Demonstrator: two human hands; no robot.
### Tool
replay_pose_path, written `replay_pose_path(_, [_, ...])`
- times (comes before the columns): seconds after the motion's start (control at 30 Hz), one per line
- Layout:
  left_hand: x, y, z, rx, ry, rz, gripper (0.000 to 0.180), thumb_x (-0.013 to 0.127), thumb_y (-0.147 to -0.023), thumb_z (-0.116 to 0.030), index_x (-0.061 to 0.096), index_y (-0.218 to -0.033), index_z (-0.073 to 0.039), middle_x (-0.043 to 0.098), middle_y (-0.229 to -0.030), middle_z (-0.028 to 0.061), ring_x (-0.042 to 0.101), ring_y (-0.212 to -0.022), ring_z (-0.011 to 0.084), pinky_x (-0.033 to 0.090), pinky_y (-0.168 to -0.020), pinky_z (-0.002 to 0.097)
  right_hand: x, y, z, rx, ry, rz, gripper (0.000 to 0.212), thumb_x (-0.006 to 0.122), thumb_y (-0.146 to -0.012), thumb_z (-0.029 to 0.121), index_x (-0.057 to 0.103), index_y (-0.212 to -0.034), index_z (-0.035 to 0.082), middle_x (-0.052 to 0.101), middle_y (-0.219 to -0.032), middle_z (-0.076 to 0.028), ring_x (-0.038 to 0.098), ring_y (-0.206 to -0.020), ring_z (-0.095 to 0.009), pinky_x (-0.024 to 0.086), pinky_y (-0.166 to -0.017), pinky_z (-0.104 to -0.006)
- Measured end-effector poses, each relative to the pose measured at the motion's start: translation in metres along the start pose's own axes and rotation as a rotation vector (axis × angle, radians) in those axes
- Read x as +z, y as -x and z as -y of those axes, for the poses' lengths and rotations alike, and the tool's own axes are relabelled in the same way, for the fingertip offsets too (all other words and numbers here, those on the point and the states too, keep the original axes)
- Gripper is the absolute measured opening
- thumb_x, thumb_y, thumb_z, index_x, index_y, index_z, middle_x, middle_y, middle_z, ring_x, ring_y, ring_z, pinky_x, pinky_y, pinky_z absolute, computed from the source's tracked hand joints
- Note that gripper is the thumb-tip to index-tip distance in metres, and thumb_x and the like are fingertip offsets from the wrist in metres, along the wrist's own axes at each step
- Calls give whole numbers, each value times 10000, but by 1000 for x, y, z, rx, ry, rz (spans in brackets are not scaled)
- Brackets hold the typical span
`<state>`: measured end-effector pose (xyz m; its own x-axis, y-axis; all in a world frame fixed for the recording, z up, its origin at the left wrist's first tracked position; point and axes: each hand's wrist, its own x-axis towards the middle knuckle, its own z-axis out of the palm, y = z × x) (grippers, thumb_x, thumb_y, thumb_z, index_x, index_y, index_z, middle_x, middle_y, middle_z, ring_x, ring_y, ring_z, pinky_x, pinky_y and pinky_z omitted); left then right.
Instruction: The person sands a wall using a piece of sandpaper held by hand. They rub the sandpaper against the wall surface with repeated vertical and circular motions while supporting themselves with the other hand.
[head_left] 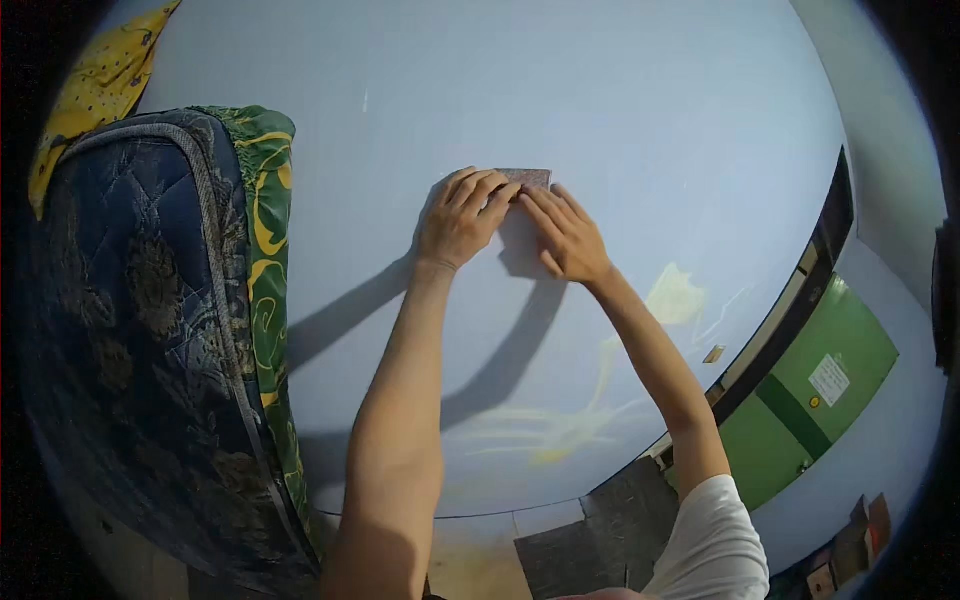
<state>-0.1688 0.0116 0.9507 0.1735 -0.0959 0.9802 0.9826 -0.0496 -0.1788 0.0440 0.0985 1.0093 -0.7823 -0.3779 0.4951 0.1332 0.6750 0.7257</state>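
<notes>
A small, flat, dark brown speckled rectangular piece [535, 177] lies against the pale blue wall [640, 110] in front of me. My left hand [465, 212] covers its left part, the fingers close together and bent over it. From the lower right, my right hand [565, 232] holds it, fingertips on its lower and right edges and the thumb pointing down and left. The two hands nearly meet at the piece's lower edge. What the piece is made of, and whether anything sits behind it, I cannot tell.
Upright at the left stands a dark blue patterned mattress [130, 290], with green and yellow cloth [268, 260] along its side and a yellow cloth [105, 80] above. Yellowish stains [675, 295] mark the wall. A socket or switch plate [714, 354] and green door [830, 380] are right.
</notes>
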Motion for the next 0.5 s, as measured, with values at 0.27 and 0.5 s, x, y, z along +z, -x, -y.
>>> replay_pose_path(0.27, [-3, 9, 7, -6, 50, -22, 516, 632, -942, -177, 526, -1443, -240, 496, -1500, -6, 487, -1379, 198, 382, -1227, 460, -1, 3, -74, -131, 293, 9, 643, 397, -950, 401, 509, -1561, 236, 508, -1569, -143, 535, -1408, -310, 256, -1276, -585])
replay_pose_path(0.5, [-8, 3, 4, 2, 38, -32, 601, 591, -909, -114, 478, -1485, -242, 487, -1528, -2, 484, -1387, 203, 378, -1236, 455, -111, -47, -243, 989, 124, -630, 527, 305, -1101, 372, 572, -1491, 140, 470, -1573, -231, 398, -1466, -423, 276, -1213, -532])
